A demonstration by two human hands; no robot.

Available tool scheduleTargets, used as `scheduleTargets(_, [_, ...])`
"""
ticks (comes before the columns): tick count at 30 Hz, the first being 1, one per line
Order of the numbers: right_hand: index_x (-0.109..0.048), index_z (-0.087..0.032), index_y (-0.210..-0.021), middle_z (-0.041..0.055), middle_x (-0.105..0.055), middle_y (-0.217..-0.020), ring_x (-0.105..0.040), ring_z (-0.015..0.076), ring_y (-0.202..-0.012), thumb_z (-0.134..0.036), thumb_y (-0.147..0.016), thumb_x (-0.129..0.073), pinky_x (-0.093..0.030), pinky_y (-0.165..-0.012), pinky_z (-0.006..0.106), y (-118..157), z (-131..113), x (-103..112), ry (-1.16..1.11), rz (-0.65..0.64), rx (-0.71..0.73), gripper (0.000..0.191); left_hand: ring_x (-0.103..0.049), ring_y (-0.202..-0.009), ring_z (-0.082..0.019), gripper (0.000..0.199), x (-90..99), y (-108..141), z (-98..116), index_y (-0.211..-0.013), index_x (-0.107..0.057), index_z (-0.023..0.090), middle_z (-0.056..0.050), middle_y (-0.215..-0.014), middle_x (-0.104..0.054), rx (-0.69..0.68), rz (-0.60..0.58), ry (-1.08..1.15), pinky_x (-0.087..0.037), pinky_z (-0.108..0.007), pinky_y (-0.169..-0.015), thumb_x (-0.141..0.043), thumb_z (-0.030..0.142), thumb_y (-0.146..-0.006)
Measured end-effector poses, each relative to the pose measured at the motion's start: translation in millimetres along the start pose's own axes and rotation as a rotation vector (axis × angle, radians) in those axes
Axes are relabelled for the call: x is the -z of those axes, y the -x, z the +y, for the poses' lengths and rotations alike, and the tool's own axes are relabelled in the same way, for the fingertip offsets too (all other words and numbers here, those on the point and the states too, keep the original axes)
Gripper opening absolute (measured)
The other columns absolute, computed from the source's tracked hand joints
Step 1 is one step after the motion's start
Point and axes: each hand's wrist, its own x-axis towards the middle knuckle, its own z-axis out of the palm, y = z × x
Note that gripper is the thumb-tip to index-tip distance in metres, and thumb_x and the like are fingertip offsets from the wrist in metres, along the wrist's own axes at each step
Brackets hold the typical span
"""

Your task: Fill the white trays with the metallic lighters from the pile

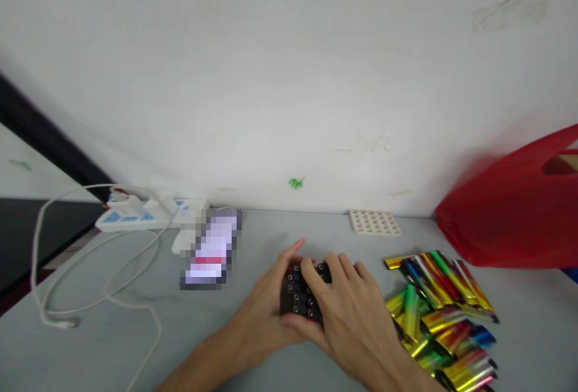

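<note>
A block of dark pieces (295, 289), packed side by side with small silver rings on their ends, is held between my two hands above the grey table. My left hand (271, 298) wraps round its left side, the thumb pointing up. Across the top and right side curls my right hand (350, 301), its fingers bent over the block and its thumb along the near edge. Those fingers hide part of the block, so its full shape cannot be told. Just right of my right hand lies a loose heap of shiny multicoloured flat tubes (445, 326) with dark ends.
A cream tray with rows of holes (374, 222) lies against the white wall. The red bag (515, 211) stands at the right. On the left are a blurred-out phone (212, 247), a white power strip (151, 214) and a looping white cable (106, 295).
</note>
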Motion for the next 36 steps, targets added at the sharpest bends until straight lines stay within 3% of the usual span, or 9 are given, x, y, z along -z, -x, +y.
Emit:
scheduleTargets(7, [-0.069,-0.025,-0.138,0.0156,-0.073,-0.113,-0.07,0.0387,-0.104,-0.085,-0.098,-0.056,-0.053,-0.085,0.052,-29.0,18.5,1.6,0.007,-0.039,-0.051,0.073,-0.05,-0.159,-0.04,0.128,7.9,3.7,0.8,-0.175,-0.024,0.041,-0.012,-0.174,-0.048,-0.024,0.136,-0.143,-0.037,-0.063,-0.135,-0.105,0.026,-0.076])
scheduleTargets(13, [-0.068,-0.023,-0.132,0.0159,-0.072,-0.114,-0.068,0.0367,-0.108,-0.081,-0.108,-0.042,-0.051,-0.09,0.047,-61.8,44.9,-2.8,0.052,-0.033,-0.075,0.068,-0.044,-0.163,-0.04,0.12,6.4,3.1,-6.3,-0.176,-0.012,0.049,-0.011,-0.184,-0.025,-0.096,0.206,-0.291,-0.039,-0.069,-0.132,-0.093,0.025,-0.092])
scheduleTargets(18, [-0.068,-0.023,-0.133,0.0181,-0.068,-0.12,-0.064,0.0366,-0.113,-0.08,-0.11,-0.036,-0.049,-0.087,0.043,-83.0,65.1,-9.6,0.092,0.004,-0.091,0.069,-0.046,-0.161,-0.041,0.118,5.2,4.2,-5.6,-0.176,-0.008,0.052,-0.009,-0.183,-0.022,-0.067,0.208,-0.331,-0.041,-0.07,-0.132,-0.089,0.023,-0.094])
scheduleTargets(22, [-0.069,-0.023,-0.133,0.0198,-0.066,-0.122,-0.06,0.0389,-0.115,-0.077,-0.112,-0.035,-0.047,-0.091,0.047,-93.0,73.2,-12.3,0.108,0.022,-0.132,0.068,-0.047,-0.162,-0.041,0.119,5.0,6.2,-4.7,-0.177,-0.006,0.051,-0.01,-0.183,-0.025,-0.073,0.182,-0.346,-0.04,-0.069,-0.132,-0.087,0.022,-0.095])
scheduleTargets(25, [-0.067,-0.021,-0.141,0.0211,-0.066,-0.125,-0.058,0.0411,-0.117,-0.078,-0.109,-0.041,-0.043,-0.1,0.055,-87.4,71.1,-4.7,0.122,0.064,-0.146,0.071,-0.047,-0.161,-0.042,0.118,4.7,8.1,-3.9,-0.178,-0.005,0.05,-0.011,-0.182,-0.028,-0.069,0.164,-0.378,-0.04,-0.069,-0.133,-0.086,0.022,-0.096])
scheduleTargets(28, [-0.063,-0.018,-0.147,0.0227,-0.065,-0.133,-0.056,0.0427,-0.123,-0.073,-0.107,-0.051,-0.039,-0.107,0.059,-65.4,59.2,10.1,0.103,0.205,-0.116,0.069,-0.044,-0.163,-0.043,0.118,2.9,9.7,-2.3,-0.179,-0.003,0.05,-0.01,-0.183,-0.028,-0.071,0.156,-0.396,-0.039,-0.069,-0.133,-0.084,0.023,-0.097])
scheduleTargets(31, [-0.069,-0.018,-0.128,0.0178,-0.07,-0.118,-0.06,0.0371,-0.11,-0.043,-0.113,-0.049,-0.041,-0.097,0.052,-34.8,40.6,19.6,0.038,0.283,-0.161,0.035,-0.042,-0.165,-0.042,0.118,0.3,10.4,-1.0,-0.179,-0.003,0.049,-0.009,-0.184,-0.028,-0.083,0.152,-0.396,-0.039,-0.068,-0.133,-0.083,0.022,-0.097])
scheduleTargets(33, [-0.071,-0.021,-0.111,0.0132,-0.07,-0.103,-0.062,0.0352,-0.101,-0.03,-0.111,-0.05,-0.042,-0.092,0.05,-18.6,29.3,17.8,-0.012,0.164,-0.181,0.022,-0.042,-0.165,-0.041,0.116,-1.0,10.4,-1.3,-0.179,-0.004,0.048,-0.01,-0.184,-0.029,-0.095,0.152,-0.407,-0.039,-0.067,-0.134,-0.082,0.021,-0.098])
scheduleTargets(36, [-0.072,-0.022,-0.109,0.0134,-0.071,-0.109,-0.065,0.036,-0.106,-0.017,-0.106,-0.053,-0.045,-0.093,0.05,-9.2,20.3,5.1,-0.046,-0.05,-0.22,0.019,-0.039,-0.167,-0.04,0.112,-1.8,10.2,-2.8,-0.179,-0.004,0.045,-0.011,-0.183,-0.03,-0.108,0.154,-0.448,-0.036,-0.068,-0.136,-0.078,0.02,-0.1])
